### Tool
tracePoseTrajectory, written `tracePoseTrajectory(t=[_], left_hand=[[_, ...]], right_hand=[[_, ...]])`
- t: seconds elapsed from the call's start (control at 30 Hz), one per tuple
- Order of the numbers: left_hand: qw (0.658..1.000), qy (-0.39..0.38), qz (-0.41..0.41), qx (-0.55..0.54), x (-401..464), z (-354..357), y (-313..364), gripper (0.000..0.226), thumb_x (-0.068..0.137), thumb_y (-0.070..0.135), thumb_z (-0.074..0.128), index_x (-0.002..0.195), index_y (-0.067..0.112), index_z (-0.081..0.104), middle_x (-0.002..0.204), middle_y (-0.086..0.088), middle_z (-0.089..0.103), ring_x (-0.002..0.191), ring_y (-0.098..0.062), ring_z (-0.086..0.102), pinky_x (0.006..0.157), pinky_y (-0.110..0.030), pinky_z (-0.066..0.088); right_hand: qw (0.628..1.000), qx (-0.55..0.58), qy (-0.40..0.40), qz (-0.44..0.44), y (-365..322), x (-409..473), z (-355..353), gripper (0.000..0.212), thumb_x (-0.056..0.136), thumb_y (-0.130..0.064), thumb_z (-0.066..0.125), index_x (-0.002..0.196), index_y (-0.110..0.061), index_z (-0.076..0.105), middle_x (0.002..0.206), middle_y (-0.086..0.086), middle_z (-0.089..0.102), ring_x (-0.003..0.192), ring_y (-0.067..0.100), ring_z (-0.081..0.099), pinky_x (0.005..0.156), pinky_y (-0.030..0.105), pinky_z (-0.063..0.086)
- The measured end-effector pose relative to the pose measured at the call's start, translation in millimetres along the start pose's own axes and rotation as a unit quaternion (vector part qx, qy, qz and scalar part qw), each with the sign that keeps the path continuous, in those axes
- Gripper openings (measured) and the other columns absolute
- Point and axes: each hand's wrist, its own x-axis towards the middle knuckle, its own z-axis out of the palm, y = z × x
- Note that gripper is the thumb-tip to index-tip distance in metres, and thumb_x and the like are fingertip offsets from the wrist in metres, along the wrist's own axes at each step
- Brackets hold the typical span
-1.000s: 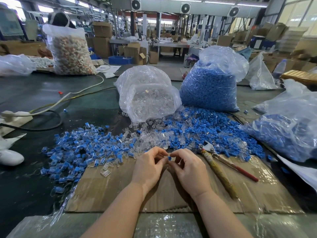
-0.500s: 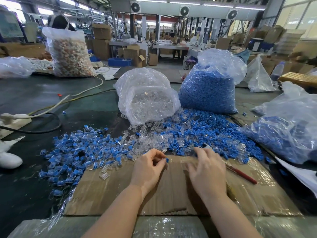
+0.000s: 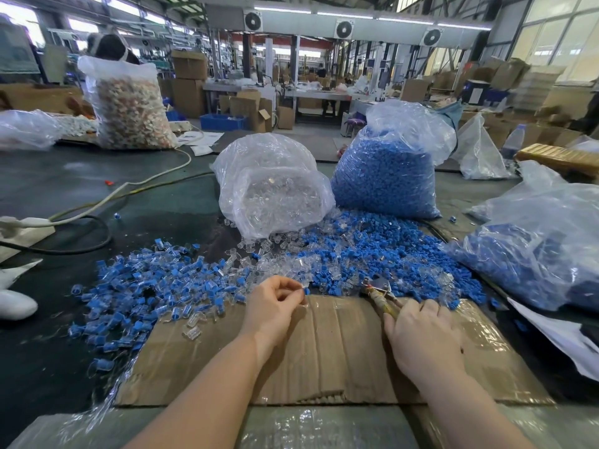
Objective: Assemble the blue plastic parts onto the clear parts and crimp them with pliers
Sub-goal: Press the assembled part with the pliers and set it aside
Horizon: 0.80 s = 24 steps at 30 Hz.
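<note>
My left hand (image 3: 275, 303) pinches a small clear part with a blue piece (image 3: 306, 290) at its fingertips, above the cardboard sheet (image 3: 324, 358). My right hand (image 3: 421, 332) lies over the handles of the pliers (image 3: 381, 291), fingers curled round them; the metal jaws stick out toward the parts. Loose blue parts (image 3: 372, 254) and clear parts (image 3: 278, 264) are heaped just beyond the cardboard. A spread of joined blue-and-clear pieces (image 3: 146, 286) lies to the left.
A clear-part bag (image 3: 272, 192) and a blue-part bag (image 3: 385, 176) stand behind the heaps. Another bag of blue parts (image 3: 538, 251) lies at right. Cables (image 3: 97, 202) cross the dark table at left, near a white object (image 3: 14, 304).
My right hand has left my left hand, moved right and come down on the pliers' handles. My left hand stays in place, still pinching the part.
</note>
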Motion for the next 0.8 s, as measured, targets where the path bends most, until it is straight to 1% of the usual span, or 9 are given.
tracePoseTrajectory(t=[0.1, 0.17, 0.23, 0.27, 0.4, 0.5, 0.63, 0.7, 0.8], left_hand=[[0.996, 0.008, -0.050, -0.068, 1.7, 0.4, 3.8, 0.010, 0.087, 0.005, 0.060, 0.096, 0.007, 0.062, 0.087, -0.011, 0.070, 0.071, -0.017, 0.067, 0.062, -0.023, 0.054], [0.990, 0.018, -0.076, -0.120, 3.6, 0.6, 6.8, 0.008, 0.086, 0.002, 0.061, 0.093, 0.005, 0.062, 0.084, -0.013, 0.070, 0.062, -0.015, 0.065, 0.051, -0.019, 0.051], [0.987, 0.031, -0.085, -0.135, 5.9, 0.9, 8.8, 0.005, 0.085, 0.002, 0.062, 0.090, 0.005, 0.064, 0.075, -0.009, 0.071, 0.054, -0.013, 0.065, 0.045, -0.019, 0.049], [0.987, 0.037, -0.085, -0.135, 7.3, 1.2, 9.7, 0.005, 0.085, 0.003, 0.063, 0.089, 0.005, 0.064, 0.071, -0.007, 0.071, 0.053, -0.013, 0.065, 0.045, -0.021, 0.050], [0.987, 0.062, -0.090, -0.116, 11.2, 0.4, 14.7, 0.004, 0.086, 0.005, 0.063, 0.088, 0.007, 0.065, 0.072, -0.008, 0.070, 0.052, -0.013, 0.064, 0.045, -0.019, 0.048], [0.987, 0.069, -0.100, -0.103, 11.9, -2.8, 17.4, 0.004, 0.086, 0.009, 0.063, 0.088, 0.010, 0.066, 0.078, -0.011, 0.069, 0.053, -0.015, 0.064, 0.043, -0.018, 0.048], [0.989, 0.094, -0.098, -0.064, 12.1, -3.4, 18.9, 0.005, 0.087, 0.011, 0.063, 0.089, 0.012, 0.067, 0.082, -0.009, 0.068, 0.061, -0.015, 0.063, 0.043, -0.015, 0.047], [0.988, 0.101, -0.099, -0.058, 12.1, -2.5, 19.8, 0.005, 0.087, 0.010, 0.063, 0.088, 0.011, 0.067, 0.080, -0.008, 0.068, 0.057, -0.012, 0.060, 0.043, -0.014, 0.047], [0.987, 0.106, -0.104, -0.057, 13.0, -1.1, 21.5, 0.005, 0.087, 0.008, 0.062, 0.089, 0.008, 0.067, 0.081, -0.012, 0.068, 0.064, -0.019, 0.061, 0.056, -0.027, 0.051]], right_hand=[[0.998, 0.036, -0.008, -0.056, -7.5, 5.0, -11.9, 0.039, 0.098, -0.048, 0.026, 0.103, -0.015, 0.046, 0.110, 0.005, 0.051, 0.101, 0.020, 0.046, 0.086, 0.031, 0.042], [0.983, 0.152, -0.052, -0.091, -15.3, 7.5, -21.8, 0.039, 0.098, -0.047, 0.030, 0.093, -0.013, 0.050, 0.093, 0.001, 0.056, 0.082, 0.013, 0.049, 0.073, 0.026, 0.044], [0.934, 0.318, -0.144, -0.079, -22.8, 6.2, -33.4, 0.038, 0.097, -0.044, 0.038, 0.082, -0.011, 0.051, 0.071, -0.002, 0.053, 0.058, 0.007, 0.046, 0.052, 0.022, 0.037], [0.901, 0.383, -0.192, -0.067, -26.0, 4.5, -39.7, 0.037, 0.097, -0.042, 0.041, 0.078, -0.011, 0.049, 0.064, -0.003, 0.049, 0.051, 0.007, 0.042, 0.049, 0.020, 0.034], [0.799, 0.501, -0.331, -0.005, -32.2, 0.8, -52.4, 0.036, 0.094, -0.041, 0.049, 0.095, -0.005, 0.052, 0.068, 0.002, 0.051, 0.060, 0.016, 0.049, 0.060, 0.030, 0.048], [0.756, 0.525, -0.390, -0.019, -32.3, 2.6, -55.0, 0.026, 0.087, -0.026, 0.063, 0.103, -0.007, 0.054, 0.075, 0.005, 0.059, 0.065, 0.016, 0.057, 0.065, 0.032, 0.053], [0.767, 0.494, -0.406, -0.051, -33.1, 5.0, -52.3, 0.027, 0.078, -0.002, 0.060, 0.103, -0.010, 0.052, 0.091, 0.013, 0.059, 0.083, 0.023, 0.058, 0.089, 0.049, 0.050], [0.780, 0.470, -0.410, -0.058, -34.3, 5.7, -52.2, 0.029, 0.078, -0.002, 0.057, 0.106, -0.009, 0.050, 0.101, 0.018, 0.059, 0.091, 0.027, 0.061, 0.090, 0.055, 0.049], [0.792, 0.445, -0.414, -0.069, -35.7, 7.2, -52.3, 0.025, 0.078, 0.000, 0.052, 0.102, -0.007, 0.049, 0.094, 0.015, 0.057, 0.085, 0.026, 0.058, 0.089, 0.055, 0.050]])
